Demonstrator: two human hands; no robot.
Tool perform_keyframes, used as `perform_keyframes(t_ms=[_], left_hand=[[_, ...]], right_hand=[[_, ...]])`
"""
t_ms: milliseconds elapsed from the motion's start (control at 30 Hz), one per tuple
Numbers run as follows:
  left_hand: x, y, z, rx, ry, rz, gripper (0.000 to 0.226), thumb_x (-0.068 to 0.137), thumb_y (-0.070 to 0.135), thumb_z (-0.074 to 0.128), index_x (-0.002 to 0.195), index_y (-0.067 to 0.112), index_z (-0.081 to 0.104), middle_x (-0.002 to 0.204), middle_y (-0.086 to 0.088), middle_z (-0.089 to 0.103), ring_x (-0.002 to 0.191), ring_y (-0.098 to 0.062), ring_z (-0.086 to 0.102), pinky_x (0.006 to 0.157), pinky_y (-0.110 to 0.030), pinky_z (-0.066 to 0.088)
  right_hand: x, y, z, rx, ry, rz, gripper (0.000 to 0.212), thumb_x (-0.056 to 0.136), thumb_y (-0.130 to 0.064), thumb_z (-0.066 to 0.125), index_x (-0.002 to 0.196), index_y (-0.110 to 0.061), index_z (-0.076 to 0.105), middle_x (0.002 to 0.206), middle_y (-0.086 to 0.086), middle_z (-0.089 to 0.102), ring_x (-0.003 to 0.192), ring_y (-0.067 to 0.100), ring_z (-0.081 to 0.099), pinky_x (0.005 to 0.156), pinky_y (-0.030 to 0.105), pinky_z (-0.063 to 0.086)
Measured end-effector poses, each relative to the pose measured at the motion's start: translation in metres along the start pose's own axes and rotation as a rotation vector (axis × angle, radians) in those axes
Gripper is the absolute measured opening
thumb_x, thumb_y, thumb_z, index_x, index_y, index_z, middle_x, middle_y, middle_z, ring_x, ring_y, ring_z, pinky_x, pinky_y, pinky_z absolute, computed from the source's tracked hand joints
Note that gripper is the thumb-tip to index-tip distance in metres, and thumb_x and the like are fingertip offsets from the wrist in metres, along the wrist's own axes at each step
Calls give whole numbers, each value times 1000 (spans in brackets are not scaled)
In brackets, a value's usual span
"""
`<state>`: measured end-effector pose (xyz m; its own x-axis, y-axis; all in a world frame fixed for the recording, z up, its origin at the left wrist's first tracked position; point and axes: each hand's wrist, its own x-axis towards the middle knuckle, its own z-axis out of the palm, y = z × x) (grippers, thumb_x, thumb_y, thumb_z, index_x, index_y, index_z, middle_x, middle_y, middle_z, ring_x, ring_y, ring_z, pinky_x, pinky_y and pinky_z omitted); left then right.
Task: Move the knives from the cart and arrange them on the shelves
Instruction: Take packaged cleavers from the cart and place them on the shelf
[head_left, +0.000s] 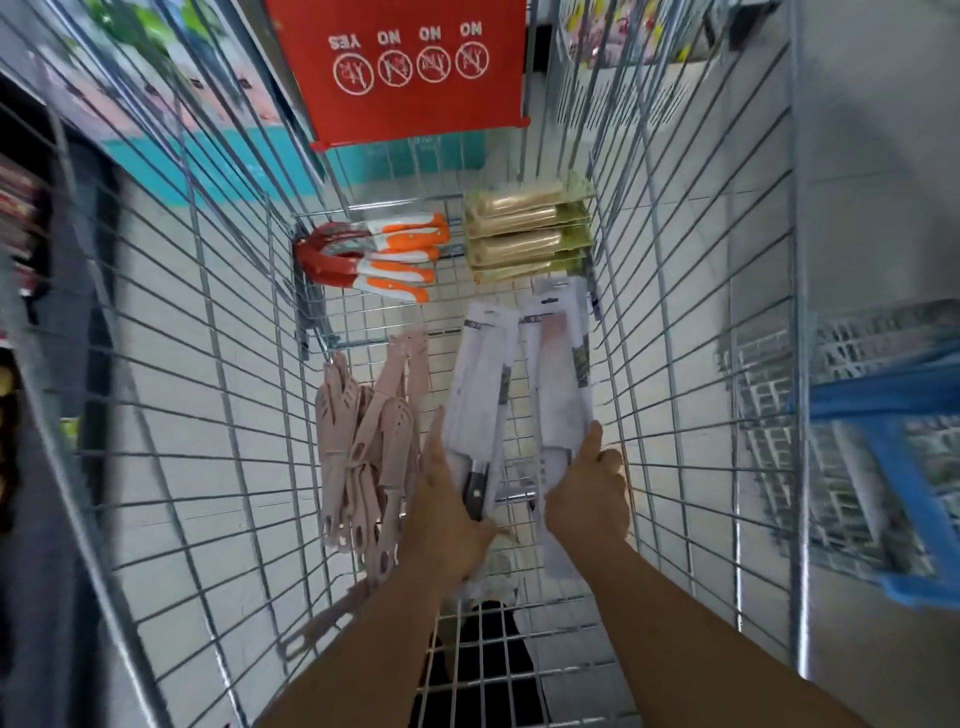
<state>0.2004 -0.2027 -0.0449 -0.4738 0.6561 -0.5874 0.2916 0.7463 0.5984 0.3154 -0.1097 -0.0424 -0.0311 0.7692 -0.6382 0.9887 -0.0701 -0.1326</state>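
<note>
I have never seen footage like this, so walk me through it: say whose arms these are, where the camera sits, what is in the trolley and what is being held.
There is no machine here. A person wears a camera on the head, so the single picture looks down along their own arms into a wire shopping cart. The left hand grips a packaged knife with a dark handle; the right hand grips a second packaged knife. On the cart floor lie pink knives, orange-handled knives at the far end, and a stack of tan packs beside them. A red sign hangs on the far end.
</note>
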Motion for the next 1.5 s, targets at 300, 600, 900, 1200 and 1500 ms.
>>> perform_keyframes(t_ms=[300, 600, 900, 1200, 1500], left_hand=[[-29, 25, -37, 68, -52, -70, 106, 81, 40, 71, 152, 32, -7, 152, -11, 26, 136, -30, 35, 106, -42, 39], [-104, 37, -117, 78, 85, 21, 104, 78, 30, 71, 152, 31, -3, 147, -8, 32, 125, -31, 47, 82, -35, 48], [-200, 52, -230, -40, 402, 155, 91, 75, 42, 70, 145, 38, 11, 105, -7, 46, 98, -29, 56, 78, -42, 53], [-281, 33, -325, -259, 723, 129, 94, 83, 34, 67, 151, 36, 2, 134, -3, 41, 117, -24, 50, 80, -24, 38], [-370, -27, -385, -432, 1099, -89, 101, 75, 38, 72, 150, 40, 4, 136, -3, 41, 118, -21, 51, 94, -38, 48]], right_hand=[[-43, -19, -25, 156, 38, -94, 73, 94, -20, 51, 151, -18, 6, 144, 15, 22, 94, 30, 59, 66, 31, 44], [-144, -55, -70, 265, 88, -184, 68, 92, -19, 52, 150, -19, 17, 142, 17, 31, 106, 33, 54, 80, 36, 49], [-252, -115, -115, 483, 254, -550, 62, 82, -13, 53, 141, -19, 34, 110, 15, 55, 60, 10, 48, 48, 22, 31], [-346, -196, -132, 505, 208, -948, 54, 87, -14, 53, 139, -18, 39, 121, 10, 51, 89, 14, 50, 64, 23, 36], [-447, -277, -116, 336, -69, -1286, 68, 93, -19, 54, 152, -25, 20, 127, 5, 38, 86, 12, 43, 78, 20, 34]])
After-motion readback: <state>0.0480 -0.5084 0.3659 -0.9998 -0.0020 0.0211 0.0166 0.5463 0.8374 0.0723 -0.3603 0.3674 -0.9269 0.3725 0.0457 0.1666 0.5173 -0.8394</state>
